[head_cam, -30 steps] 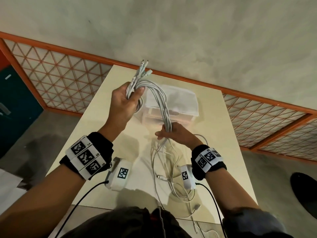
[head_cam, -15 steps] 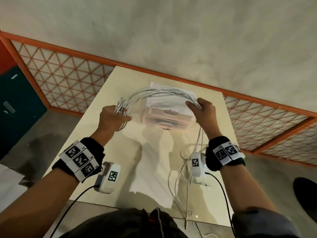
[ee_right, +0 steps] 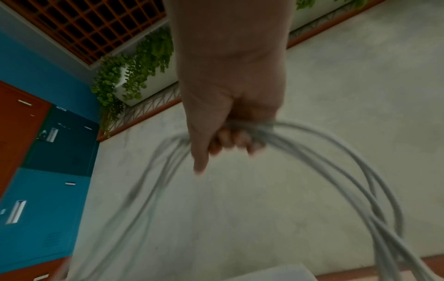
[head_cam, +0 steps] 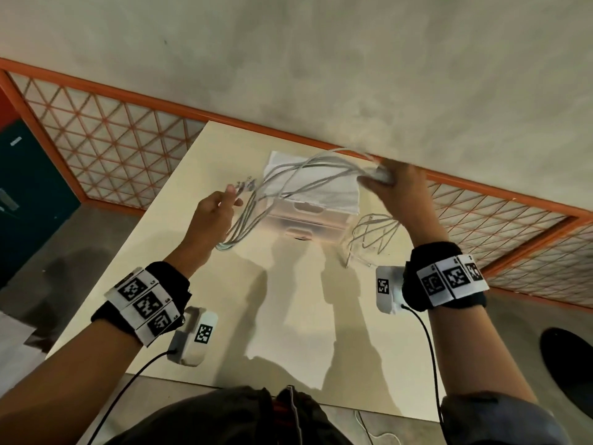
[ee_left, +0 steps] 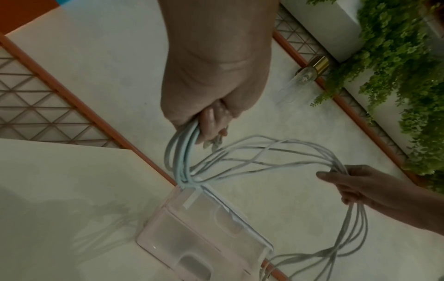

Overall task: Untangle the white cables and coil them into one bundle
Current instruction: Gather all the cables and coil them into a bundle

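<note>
Several white cables (head_cam: 308, 170) stretch in the air between my two hands, above the far half of the table. My left hand (head_cam: 215, 213) grips one end of the bunch, with the plug ends (head_cam: 244, 185) sticking out past its fingers and a loop (head_cam: 237, 234) hanging below it. In the left wrist view its fingers curl round the cables (ee_left: 185, 144). My right hand (head_cam: 390, 184) grips the cables further along at the far right; its fingers close round them in the right wrist view (ee_right: 240, 136). Loose tails (head_cam: 369, 234) hang down from it onto the table.
A clear plastic drawer box (head_cam: 309, 220) with a white cloth (head_cam: 324, 194) on top stands at the far middle of the cream table (head_cam: 282, 316). An orange lattice rail (head_cam: 106, 139) runs behind the table. A dark shape (head_cam: 571, 364) lies on the floor at the right.
My hands have spread apart: the right one swept from the middle out to the far right, drawing the cables through. The left hand sank lower. The tails lifted off the near table.
</note>
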Tool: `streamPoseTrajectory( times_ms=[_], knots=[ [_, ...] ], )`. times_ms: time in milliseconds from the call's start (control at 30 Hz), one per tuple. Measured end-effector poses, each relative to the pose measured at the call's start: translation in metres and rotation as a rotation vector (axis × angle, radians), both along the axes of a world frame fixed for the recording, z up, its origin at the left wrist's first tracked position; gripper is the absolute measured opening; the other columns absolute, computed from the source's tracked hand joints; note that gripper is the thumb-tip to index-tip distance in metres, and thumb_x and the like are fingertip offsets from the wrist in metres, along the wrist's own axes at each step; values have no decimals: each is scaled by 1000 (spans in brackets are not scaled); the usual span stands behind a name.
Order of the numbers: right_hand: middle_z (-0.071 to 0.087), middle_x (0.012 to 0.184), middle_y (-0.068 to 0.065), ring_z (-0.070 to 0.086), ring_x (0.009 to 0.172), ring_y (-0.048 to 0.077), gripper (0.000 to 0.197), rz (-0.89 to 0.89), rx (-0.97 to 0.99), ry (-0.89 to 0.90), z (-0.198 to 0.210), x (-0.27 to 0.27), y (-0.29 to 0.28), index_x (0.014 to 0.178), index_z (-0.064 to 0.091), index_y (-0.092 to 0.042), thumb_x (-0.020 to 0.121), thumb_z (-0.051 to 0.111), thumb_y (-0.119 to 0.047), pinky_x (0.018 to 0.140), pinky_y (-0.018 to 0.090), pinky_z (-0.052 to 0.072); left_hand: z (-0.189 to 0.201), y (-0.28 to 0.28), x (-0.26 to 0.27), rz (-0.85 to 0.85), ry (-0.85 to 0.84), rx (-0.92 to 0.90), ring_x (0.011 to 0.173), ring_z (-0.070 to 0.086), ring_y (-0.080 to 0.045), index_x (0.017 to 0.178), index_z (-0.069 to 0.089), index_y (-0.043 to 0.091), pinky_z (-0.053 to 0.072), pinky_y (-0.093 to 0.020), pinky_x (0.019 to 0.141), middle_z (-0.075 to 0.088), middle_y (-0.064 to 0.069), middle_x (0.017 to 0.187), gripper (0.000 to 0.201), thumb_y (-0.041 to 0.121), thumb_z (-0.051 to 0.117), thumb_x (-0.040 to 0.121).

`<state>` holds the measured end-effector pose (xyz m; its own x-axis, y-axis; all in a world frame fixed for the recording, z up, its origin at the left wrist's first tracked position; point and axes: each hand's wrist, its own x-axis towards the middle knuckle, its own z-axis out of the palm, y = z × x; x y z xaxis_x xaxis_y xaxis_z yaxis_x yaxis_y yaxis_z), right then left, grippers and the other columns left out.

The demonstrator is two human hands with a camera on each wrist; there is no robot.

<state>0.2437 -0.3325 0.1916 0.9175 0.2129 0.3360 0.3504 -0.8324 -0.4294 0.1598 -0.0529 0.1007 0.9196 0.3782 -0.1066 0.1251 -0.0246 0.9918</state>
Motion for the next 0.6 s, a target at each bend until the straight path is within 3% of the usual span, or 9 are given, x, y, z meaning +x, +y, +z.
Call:
streamPoseTrajectory(
  times_ms=[67, 100, 200, 267, 300, 367, 500, 567, 600],
  knots=[
    [52, 62, -4, 48, 53, 10, 26, 121, -106, 333, -13, -10, 0, 76, 54, -11, 84, 70, -29, 46, 8, 35, 3, -5, -1, -17, -40, -50, 31, 27, -1, 76, 49, 18, 20, -13, 33, 32, 12, 38, 36, 40, 36, 101],
    [54, 65, -4, 50, 54, 8, 25, 175, -157, 495, -24, -15, 1, 76, 52, -12, 84, 70, -29, 48, 8, 38, 4, -8, -2, -26, -59, -40, 33, 27, -1, 76, 48, 19, 20, -13, 33, 32, 13, 41, 35, 39, 35, 101],
    [63, 65, -7, 60, 58, 9, 26, 270, -319, 804, -63, -27, 4, 74, 54, -17, 84, 70, -36, 65, 25, 48, 3, -13, -3, -80, -108, 18, 39, 27, -1, 76, 43, 21, 21, -15, 36, 31, 9, 55, 32, 38, 35, 102],
    [67, 61, -7, 61, 55, 7, 33, 311, -403, 907, -90, -34, 8, 65, 55, -18, 90, 61, -40, 72, 29, 47, 3, -18, -5, -130, -146, 64, 42, 26, -1, 77, 41, 21, 22, -15, 38, 29, 5, 60, 30, 35, 35, 102],
    [71, 69, -1, 61, 60, 10, 39, 334, -447, 947, -101, -39, 12, 64, 56, -15, 94, 54, -40, 77, 30, 46, 3, -21, -6, -153, -168, 92, 43, 26, -1, 77, 40, 20, 23, -14, 39, 28, 4, 61, 29, 33, 34, 102],
    [72, 101, 13, 59, 81, 20, 43, 345, -581, 998, -118, -45, 15, 78, 59, -8, 97, 44, -43, 85, 32, 41, 3, -25, -9, -204, -214, 141, 44, 27, -2, 79, 39, 20, 24, -13, 41, 27, 5, 61, 26, 29, 34, 103],
    [54, 135, 13, 53, 120, 29, 66, 256, -829, 944, -109, -41, 12, 125, 53, -3, 90, 48, -58, 100, 38, 39, 3, -31, -12, -303, -243, 213, 46, 28, -2, 81, 38, 18, 27, -12, 44, 28, 4, 62, 24, 25, 33, 103],
    [58, 129, 16, 55, 119, 30, 55, 272, -638, 769, -86, -34, 16, 124, 56, -1, 95, 49, -46, 97, 34, 40, 3, -36, -15, -352, -264, 224, 48, 29, -2, 82, 37, 16, 28, -11, 47, 29, 4, 63, 23, 22, 33, 103],
    [64, 118, 17, 61, 108, 29, 45, 298, -415, 646, -74, -31, 20, 115, 61, 1, 97, 47, -39, 89, 31, 44, 3, -39, -16, -373, -276, 224, 49, 28, -2, 82, 36, 15, 28, -11, 47, 29, 3, 64, 22, 21, 33, 103]
  ],
)
